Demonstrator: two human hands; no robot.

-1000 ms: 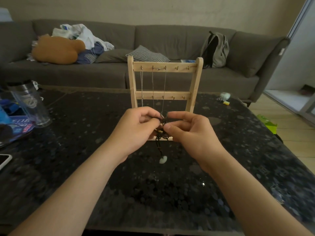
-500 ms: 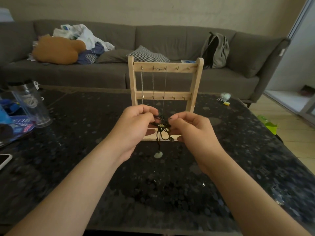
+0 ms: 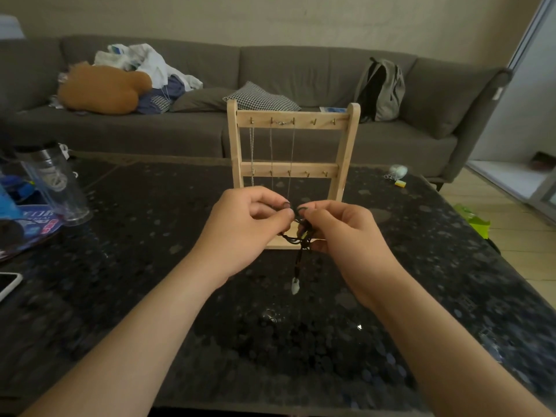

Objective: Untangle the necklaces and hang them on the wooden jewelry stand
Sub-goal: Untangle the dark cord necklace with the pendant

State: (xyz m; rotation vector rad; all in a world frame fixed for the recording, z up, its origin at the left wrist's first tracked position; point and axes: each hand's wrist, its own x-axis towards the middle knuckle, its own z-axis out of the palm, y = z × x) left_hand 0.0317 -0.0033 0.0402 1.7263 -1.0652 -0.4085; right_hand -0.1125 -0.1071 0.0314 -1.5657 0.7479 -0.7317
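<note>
Item: black cord necklace, knotted clump, centre of frame, between your hands, just before base of wooden jewelry stand. Pale pendant hangs below.
Grip: your left hand pinches cord, thumb against forefinger. Your right hand pinches clump from other side.
Handling, judged: light, limp, thin. Knot likely tightens under pull, so take loose loops, not pendant.
Stand: thin chains on upper-left hooks.
Surface: dark speckled table, glossy.
Room: grey sofa behind, tumbler at left.

We see a dim, soft scene: daylight enters at right, faint glints dot the table, edges bow.
</note>
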